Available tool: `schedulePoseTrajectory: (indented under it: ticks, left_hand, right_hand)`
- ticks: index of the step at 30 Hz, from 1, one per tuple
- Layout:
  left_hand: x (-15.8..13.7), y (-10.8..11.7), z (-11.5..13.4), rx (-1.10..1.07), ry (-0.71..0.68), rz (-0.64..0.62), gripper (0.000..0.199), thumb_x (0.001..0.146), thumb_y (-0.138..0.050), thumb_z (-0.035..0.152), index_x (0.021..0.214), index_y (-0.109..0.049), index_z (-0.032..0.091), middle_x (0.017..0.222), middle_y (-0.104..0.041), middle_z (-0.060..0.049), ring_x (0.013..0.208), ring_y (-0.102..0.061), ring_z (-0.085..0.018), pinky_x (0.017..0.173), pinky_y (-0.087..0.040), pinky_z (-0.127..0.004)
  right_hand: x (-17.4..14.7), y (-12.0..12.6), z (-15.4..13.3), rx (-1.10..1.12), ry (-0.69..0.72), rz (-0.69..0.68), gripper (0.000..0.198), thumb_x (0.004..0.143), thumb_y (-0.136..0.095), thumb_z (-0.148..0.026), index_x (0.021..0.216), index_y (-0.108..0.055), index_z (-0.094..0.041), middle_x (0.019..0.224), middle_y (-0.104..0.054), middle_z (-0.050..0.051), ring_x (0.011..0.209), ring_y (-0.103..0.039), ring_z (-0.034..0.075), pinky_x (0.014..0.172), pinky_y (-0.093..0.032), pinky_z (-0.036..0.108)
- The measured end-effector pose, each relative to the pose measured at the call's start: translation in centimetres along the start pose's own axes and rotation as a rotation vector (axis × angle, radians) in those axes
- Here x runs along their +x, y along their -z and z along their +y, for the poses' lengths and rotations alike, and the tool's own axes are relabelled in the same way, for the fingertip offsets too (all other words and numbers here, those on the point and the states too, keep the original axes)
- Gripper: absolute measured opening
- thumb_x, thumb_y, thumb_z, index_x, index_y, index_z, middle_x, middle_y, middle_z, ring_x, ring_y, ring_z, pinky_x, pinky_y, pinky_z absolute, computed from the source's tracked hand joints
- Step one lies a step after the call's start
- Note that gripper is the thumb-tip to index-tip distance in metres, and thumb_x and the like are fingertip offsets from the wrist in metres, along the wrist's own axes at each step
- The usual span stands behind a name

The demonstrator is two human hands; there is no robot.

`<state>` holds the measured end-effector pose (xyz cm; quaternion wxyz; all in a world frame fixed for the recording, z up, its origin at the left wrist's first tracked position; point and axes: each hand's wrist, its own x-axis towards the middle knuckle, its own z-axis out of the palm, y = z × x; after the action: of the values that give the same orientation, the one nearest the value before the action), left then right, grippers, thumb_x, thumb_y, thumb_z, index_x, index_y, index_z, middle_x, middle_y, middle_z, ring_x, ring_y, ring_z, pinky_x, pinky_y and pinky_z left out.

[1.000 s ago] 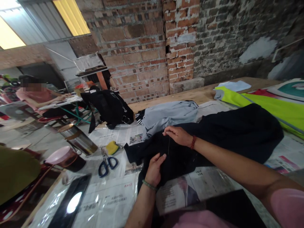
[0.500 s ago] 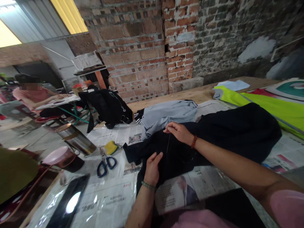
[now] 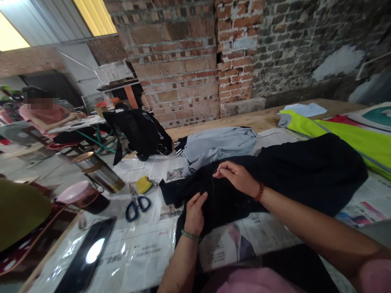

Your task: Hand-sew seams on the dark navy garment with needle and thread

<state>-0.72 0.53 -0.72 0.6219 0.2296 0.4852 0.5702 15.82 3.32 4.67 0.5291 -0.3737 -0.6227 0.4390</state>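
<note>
A black garment (image 3: 226, 203) lies across the table in front of me, its cloth bunched in loose folds. My left hand (image 3: 195, 213) is closed at the garment's near left part, thumb and fingers gripping the fabric. Above the cloth, my right hand (image 3: 236, 177) pinches with its thumb and forefinger. From those fingertips a thin pale thread (image 3: 213, 185) hangs down toward the garment. Whether a needle is in the pinch is too small to make out. Left of the garment lie dark-handled scissors (image 3: 137, 207) and a yellow sponge-like piece (image 3: 143, 184).
Newspaper under clear plastic (image 3: 146, 252) covers the table. At left stand a steel flask (image 3: 100, 173), a lidded cup (image 3: 85, 197) and a phone (image 3: 88, 252). Behind are a black bag (image 3: 139, 132), grey clothing (image 3: 220, 142) and a yellow vest (image 3: 342, 132). Another person (image 3: 45, 114) sits far left.
My right hand has shifted slightly to the right, and the thread below its fingertips now hangs in a curve. My left hand stays on the garment, its thumb closer to the fingers.
</note>
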Motion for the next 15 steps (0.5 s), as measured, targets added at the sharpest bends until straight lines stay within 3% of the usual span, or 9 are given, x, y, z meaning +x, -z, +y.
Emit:
schedulePoseTrajectory:
  ticks: [4,8,11,15]
  left_hand:
    - [0.1,0.3,0.0,0.02,-0.049,-0.028,0.024,0.05,-0.075,0.021,0.066,-0.059,0.015,0.059,-0.061,0.003,0.055,-0.056,-0.01,0.055,-0.043,-0.02]
    - [-0.1,0.2,0.2,0.05,-0.099,-0.046,0.022,0.049,-0.076,0.021,0.06,-0.058,0.014,0.053,-0.056,0.005,0.049,-0.05,-0.006,0.049,-0.039,-0.017]
    - [-0.2,0.1,0.2,0.067,-0.089,-0.046,0.022,0.049,-0.076,0.022,0.061,-0.059,0.014,0.052,-0.056,0.005,0.047,-0.049,-0.006,0.047,-0.038,-0.017]
    - [0.0,0.2,0.0,0.06,-0.073,-0.024,0.022,0.048,-0.076,0.021,0.059,-0.059,0.014,0.052,-0.055,0.006,0.046,-0.048,-0.005,0.047,-0.037,-0.017]
  right_hand:
    - [-2.8,-0.7,-0.3,0.021,-0.084,-0.055,0.015,0.08,-0.046,-0.032,0.084,-0.052,-0.019,0.067,-0.059,-0.001,0.06,-0.058,0.01,0.061,-0.048,0.025]
    - [-5.4,-1.9,0.9,0.068,-0.277,-0.096,0.019,0.08,-0.043,-0.034,0.086,-0.05,-0.018,0.057,-0.052,-0.005,0.038,-0.047,0.005,0.038,-0.035,0.017]
    - [-6.7,-2.9,1.8,0.054,-0.403,-0.08,0.019,0.08,-0.04,-0.033,0.083,-0.051,-0.018,0.05,-0.047,-0.007,0.032,-0.04,0.004,0.033,-0.03,0.015]
    - [-7.5,-3.8,2.0,0.007,-0.457,-0.077,0.016,0.079,-0.042,-0.029,0.078,-0.053,-0.018,0.049,-0.047,-0.007,0.032,-0.039,0.004,0.033,-0.03,0.015]
